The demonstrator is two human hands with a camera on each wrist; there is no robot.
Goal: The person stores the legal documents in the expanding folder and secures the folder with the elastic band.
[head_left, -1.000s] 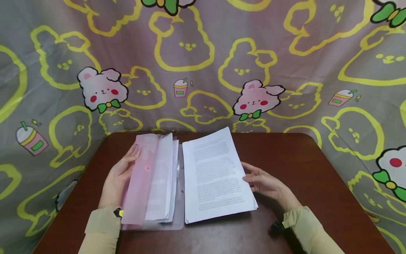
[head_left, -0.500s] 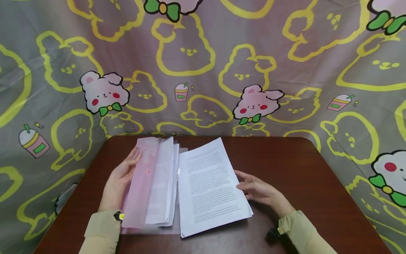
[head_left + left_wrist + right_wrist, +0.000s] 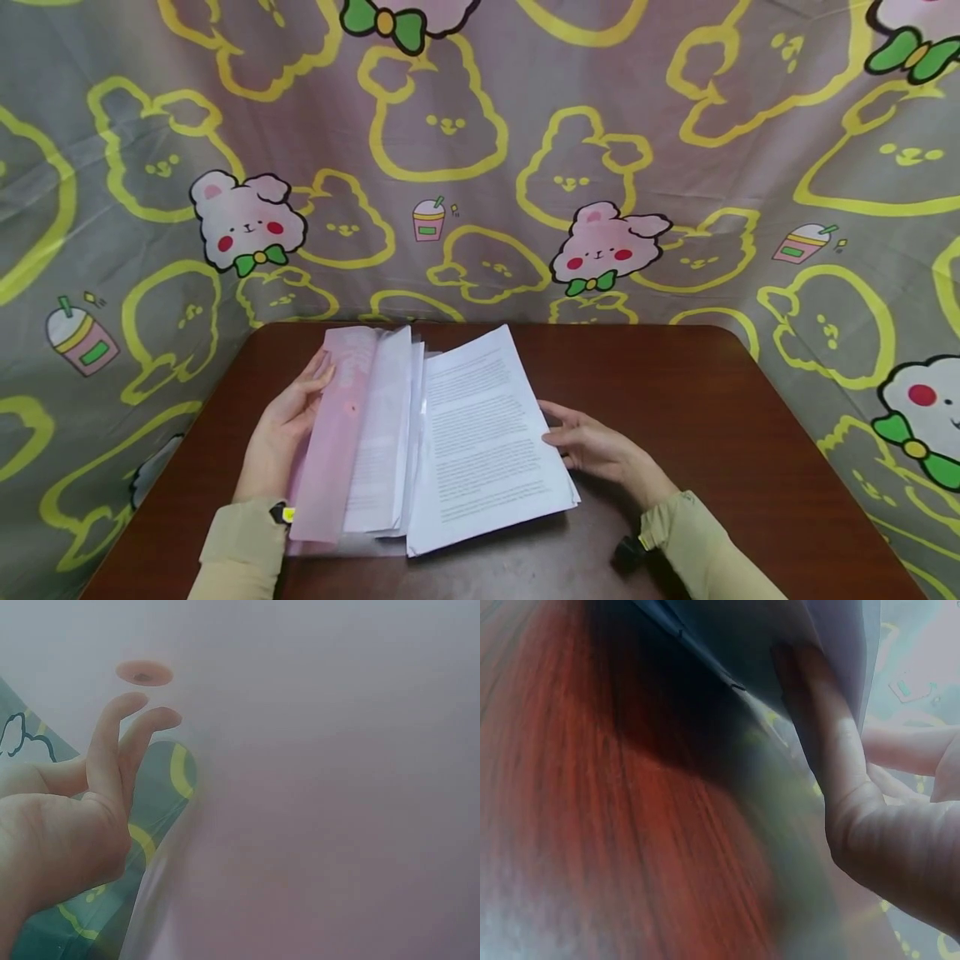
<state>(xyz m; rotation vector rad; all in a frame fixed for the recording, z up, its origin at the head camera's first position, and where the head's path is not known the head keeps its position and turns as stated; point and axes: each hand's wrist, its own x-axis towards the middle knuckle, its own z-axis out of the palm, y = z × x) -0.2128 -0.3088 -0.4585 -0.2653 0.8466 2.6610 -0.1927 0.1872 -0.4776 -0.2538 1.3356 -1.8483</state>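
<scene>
My left hand (image 3: 288, 408) grips the left edge of a pink translucent plastic document folder (image 3: 330, 467), thumb over its flap. Inside the folder, several white sheets (image 3: 378, 467) show past the flap. In the left wrist view, a round snap button (image 3: 144, 673) sits just above two fingertips (image 3: 165, 718). With my right hand (image 3: 600, 446) I pinch the right edge of a thick stack of printed paper (image 3: 487, 442), tilted with that side raised off the table. Its left edge overlaps the folder's opening. The right wrist view catches fingers (image 3: 832, 727) under the stack.
Both things are over a dark red-brown wooden table (image 3: 690, 400) with rounded back corners. A patterned curtain (image 3: 480, 192) with yellow outlines and cartoon rabbits hangs right behind the table and along both sides.
My right hand has moved left with the paper stack, and its left edge now covers more of the folder's open side. The left hand keeps holding the folder in about the same place.
</scene>
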